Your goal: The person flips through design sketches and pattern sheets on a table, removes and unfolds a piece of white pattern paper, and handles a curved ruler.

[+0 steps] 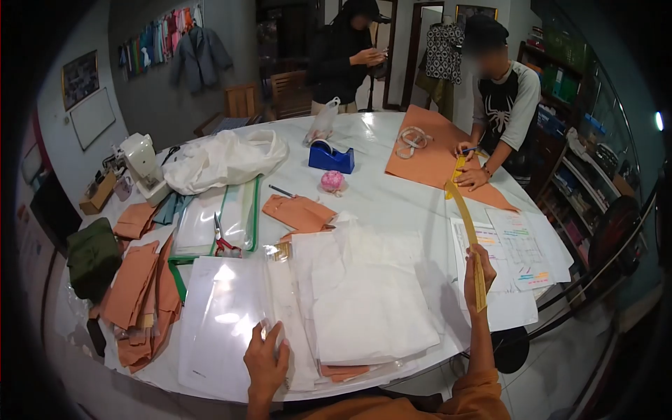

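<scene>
My right hand [479, 268] is closed round a long yellow curved ruler [464, 215], held upright above the sheets at the right side of the table. The ruler's far end reaches close to a co-worker's hands. Fingers apart, my left hand [266, 358] rests at the edge of a clear plastic sleeve [225, 308] with white paper in it. Between my hands lies a stack of folded white paper [371, 294], with a bit of orange cloth [343, 372] showing beneath. Papers with coloured notes [519, 248] lie beyond my right hand.
Across the table, a co-worker [507, 105] bends over orange cloth [420, 157]; another person [350, 63] stands behind. A blue tape dispenser [331, 157], pink ball [332, 182], red-handled scissors [225, 243] and white bag [224, 161] lie about. A sewing machine [143, 166] stands left.
</scene>
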`<state>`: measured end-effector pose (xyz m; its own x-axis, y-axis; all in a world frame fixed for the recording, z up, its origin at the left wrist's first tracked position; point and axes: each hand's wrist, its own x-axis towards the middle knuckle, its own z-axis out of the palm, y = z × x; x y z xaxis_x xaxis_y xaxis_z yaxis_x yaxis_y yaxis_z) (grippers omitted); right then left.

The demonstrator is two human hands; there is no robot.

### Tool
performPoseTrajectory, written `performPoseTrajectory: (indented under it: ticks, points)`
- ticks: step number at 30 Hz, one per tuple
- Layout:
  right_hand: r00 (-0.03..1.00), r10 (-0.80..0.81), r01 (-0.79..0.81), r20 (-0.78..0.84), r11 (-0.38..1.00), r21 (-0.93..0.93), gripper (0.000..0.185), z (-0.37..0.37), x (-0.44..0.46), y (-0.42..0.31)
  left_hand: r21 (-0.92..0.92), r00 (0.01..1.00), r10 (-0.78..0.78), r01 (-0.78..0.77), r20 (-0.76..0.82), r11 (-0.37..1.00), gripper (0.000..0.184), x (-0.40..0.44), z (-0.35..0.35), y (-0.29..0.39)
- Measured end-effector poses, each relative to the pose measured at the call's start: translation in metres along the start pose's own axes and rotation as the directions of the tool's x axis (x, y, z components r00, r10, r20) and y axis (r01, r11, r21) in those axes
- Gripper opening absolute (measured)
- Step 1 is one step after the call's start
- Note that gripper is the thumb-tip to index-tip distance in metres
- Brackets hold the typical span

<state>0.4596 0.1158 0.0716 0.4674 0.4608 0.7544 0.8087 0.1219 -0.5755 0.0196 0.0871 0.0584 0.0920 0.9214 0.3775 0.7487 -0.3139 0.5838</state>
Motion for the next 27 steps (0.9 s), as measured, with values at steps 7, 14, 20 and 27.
performPoseTrajectory:
  ticks: [7, 14, 20, 27]
  points:
    - [0.994, -0.090, 0.092, 0.059, 0.995, -0.045, 0.019, 0.014, 0.049, 0.003, 0.000, 0.999, 0.035, -0.035, -0.021, 0.999, 0.037, 0.000, 0.001, -0.003]
    - [0.991, -0.115, 0.118, 0.075, 0.992, -0.034, 0.019, 0.033, 0.069, 0.022, -0.008, 1.000, 0.017, -0.017, -0.015, 1.000, 0.035, 0.000, -0.001, -0.002]
    - [0.988, -0.154, 0.154, 0.019, 0.988, -0.004, 0.019, 0.020, 0.057, 0.006, -0.016, 1.000, -0.003, 0.003, -0.013, 1.000, 0.036, -0.001, -0.002, -0.003]
    - [0.967, 0.254, -0.215, -0.030, 0.870, 0.444, 0.021, -0.033, -0.014, -0.049, -0.008, 1.000, 0.002, -0.002, -0.014, 1.000, 0.035, 0.000, -0.003, 0.000]
